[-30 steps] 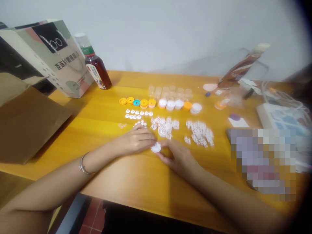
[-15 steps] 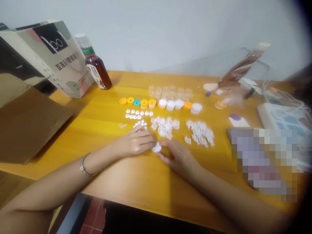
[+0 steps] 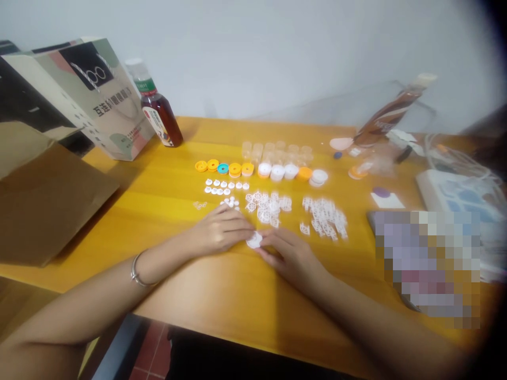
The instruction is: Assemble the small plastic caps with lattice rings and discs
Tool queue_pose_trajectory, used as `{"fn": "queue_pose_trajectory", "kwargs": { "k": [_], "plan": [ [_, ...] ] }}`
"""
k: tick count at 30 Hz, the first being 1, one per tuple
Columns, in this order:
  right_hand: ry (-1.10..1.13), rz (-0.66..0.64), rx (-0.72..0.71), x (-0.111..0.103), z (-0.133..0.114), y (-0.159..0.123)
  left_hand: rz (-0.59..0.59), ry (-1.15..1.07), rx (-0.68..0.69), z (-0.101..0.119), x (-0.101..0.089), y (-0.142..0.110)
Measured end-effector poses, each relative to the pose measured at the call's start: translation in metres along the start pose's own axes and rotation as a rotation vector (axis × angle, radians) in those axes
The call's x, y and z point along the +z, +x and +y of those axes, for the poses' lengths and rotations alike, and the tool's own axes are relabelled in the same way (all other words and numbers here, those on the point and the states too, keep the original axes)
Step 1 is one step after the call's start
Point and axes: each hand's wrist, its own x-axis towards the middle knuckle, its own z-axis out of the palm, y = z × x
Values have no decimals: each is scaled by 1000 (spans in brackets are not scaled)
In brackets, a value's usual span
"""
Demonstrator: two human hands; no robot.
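Barely anything had shifted since a second ago: both hands stayed together at the same spot on the yellow table, with the camera view dipping slightly, so everything sat a touch lower in frame.

The left hand lay knuckles-up, fingers curled and nearly closed, its tips pinching the left edge of a small white plastic disc. The right hand met it from the other side, thumb and forefinger closed on the disc's right edge. The disc rested on or just above the tabletop between the two sets of fingertips; which, I couldn't tell.

Handling, as a judgement: the disc looked very light, rigid, thin moulded plastic, smooth and easy to flick away. Best taken by the rim with fingertips, as both hands were doing; little force needed, and a hard squeeze might pop it loose.

Just beyond the hands lay a pile of white lattice pieces, a second pile to its right, and a scatter of tiny white buttons. Further back ran a row of orange, teal and white caps, then clear cups. A brown tea bottle and paper bag stood at far left.
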Motion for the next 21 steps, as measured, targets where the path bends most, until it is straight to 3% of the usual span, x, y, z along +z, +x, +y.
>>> {"fn": "queue_pose_trajectory", "kwargs": {
  "k": [3,11,21],
  "plan": [
    [7,-2,11,0,0,0,24,16,11,1,-3,-6],
    [37,-17,4,0,2,-1,-121,117,8,11,-4,-13],
    [13,-19,19,0,2,-2,-151,32,-32,10,-2,-9]
  ]
}}
